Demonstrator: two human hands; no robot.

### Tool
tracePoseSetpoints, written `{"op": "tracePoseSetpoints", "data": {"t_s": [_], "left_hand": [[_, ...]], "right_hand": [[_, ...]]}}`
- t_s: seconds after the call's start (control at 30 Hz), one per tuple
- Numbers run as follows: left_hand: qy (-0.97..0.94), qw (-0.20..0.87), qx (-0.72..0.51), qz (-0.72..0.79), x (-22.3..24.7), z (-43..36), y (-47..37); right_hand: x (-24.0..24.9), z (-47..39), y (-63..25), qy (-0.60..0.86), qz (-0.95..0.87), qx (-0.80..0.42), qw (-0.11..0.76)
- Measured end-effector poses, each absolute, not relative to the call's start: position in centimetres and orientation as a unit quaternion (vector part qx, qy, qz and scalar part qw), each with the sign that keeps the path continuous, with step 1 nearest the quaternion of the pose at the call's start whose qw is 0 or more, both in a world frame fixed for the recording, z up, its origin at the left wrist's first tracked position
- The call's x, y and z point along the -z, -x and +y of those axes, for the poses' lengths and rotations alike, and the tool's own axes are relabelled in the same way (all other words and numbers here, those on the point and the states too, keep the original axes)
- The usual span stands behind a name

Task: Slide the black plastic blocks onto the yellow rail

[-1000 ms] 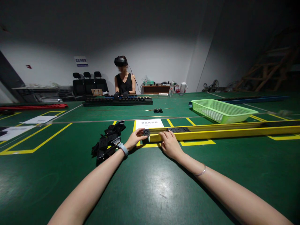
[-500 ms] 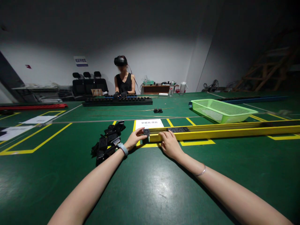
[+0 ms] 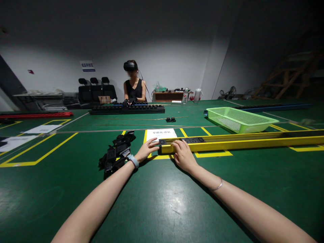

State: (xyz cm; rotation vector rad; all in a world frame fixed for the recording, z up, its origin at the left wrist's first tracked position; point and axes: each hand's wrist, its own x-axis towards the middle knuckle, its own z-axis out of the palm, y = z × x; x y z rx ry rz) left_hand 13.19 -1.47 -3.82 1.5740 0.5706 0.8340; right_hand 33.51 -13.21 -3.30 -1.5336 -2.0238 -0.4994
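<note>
So your yellow rail (image 3: pixel 240 145) lies across the green table (image 3: pixel 162 202), and the black socket module (image 3: pixel 162 141) you're working on sits at the rail's left end. Your left hand (image 3: pixel 146 150) is right by that end, thumb and fingers a narrow gap apart against the module's outer side; can't tell if you're actually pinching it. Your right hand (image 3: pixel 184 153) is on the rail's near wall, a bit in from that end, fingers curled over the edge; thumb's hidden, so I can't tell how firm the hold is. More black sockets (image 3: pixel 193 140) sit in the rail's channel, just past your right fingertips. You've got a loose pile of black modules (image 3: pixel 118 148) left of the rail, and a green basket (image 3: pixel 222 122) behind it.
</note>
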Motion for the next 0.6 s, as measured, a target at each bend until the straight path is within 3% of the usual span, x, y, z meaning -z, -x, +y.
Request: {"op": "tracePoseSetpoints", "data": {"t_s": [0.6], "left_hand": [[-0.741,0.535,-0.335,0.230,4.62,-1.20,-13.31]], "right_hand": [[2.87,-13.30,-33.16,0.512,-0.813,0.137,0.240]]}}
